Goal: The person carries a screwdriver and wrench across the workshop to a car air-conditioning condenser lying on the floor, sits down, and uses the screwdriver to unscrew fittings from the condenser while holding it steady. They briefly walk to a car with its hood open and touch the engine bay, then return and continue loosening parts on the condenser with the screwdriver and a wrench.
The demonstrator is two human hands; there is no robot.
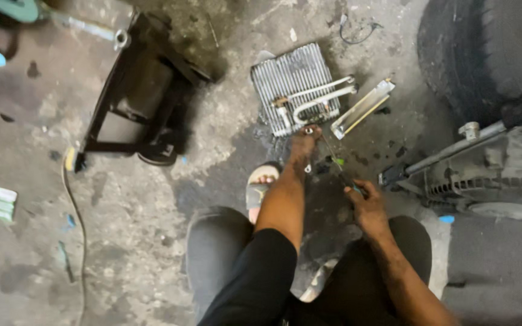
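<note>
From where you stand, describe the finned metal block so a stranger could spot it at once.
Start at the big black tyre at upper right and look left across the stained concrete floor. The finned metal block lies flat there, just beyond the left hand. Only it has silver ribs with bent pipes across its face.

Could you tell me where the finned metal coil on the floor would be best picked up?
Probably by the finned metal coil at its bare left and far edges, coming from above: it lies flat, its fins look fragile, and pipes crowd the near right side.

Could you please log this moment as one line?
left hand: on finned coil's pipe fitting | right hand: holds thin tool | floor: concrete
</note>
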